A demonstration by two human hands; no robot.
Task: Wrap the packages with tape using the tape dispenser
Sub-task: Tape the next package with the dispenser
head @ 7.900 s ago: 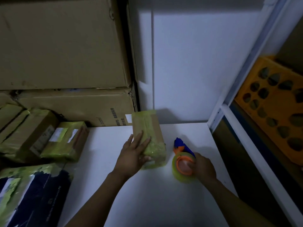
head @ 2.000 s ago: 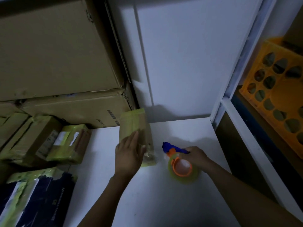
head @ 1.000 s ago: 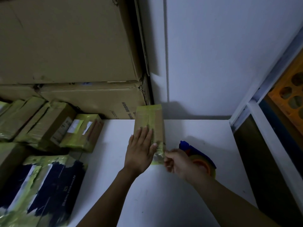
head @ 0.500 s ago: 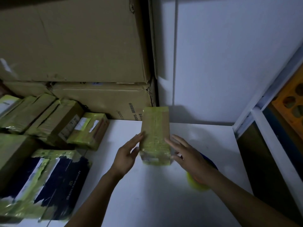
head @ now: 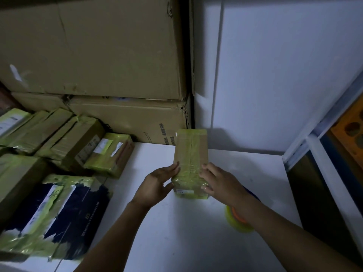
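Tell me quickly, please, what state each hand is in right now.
Left hand: open, straight fingers pressing the package on its left side.
Right hand: open, fingers resting on the package's right edge.

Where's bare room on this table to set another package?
Bare: back right corner, between the small taped cardboard box, white wall and white shelf frame; also the near strip between navy package and yellow tape roll. Crowded: left edge, piled taped packages.
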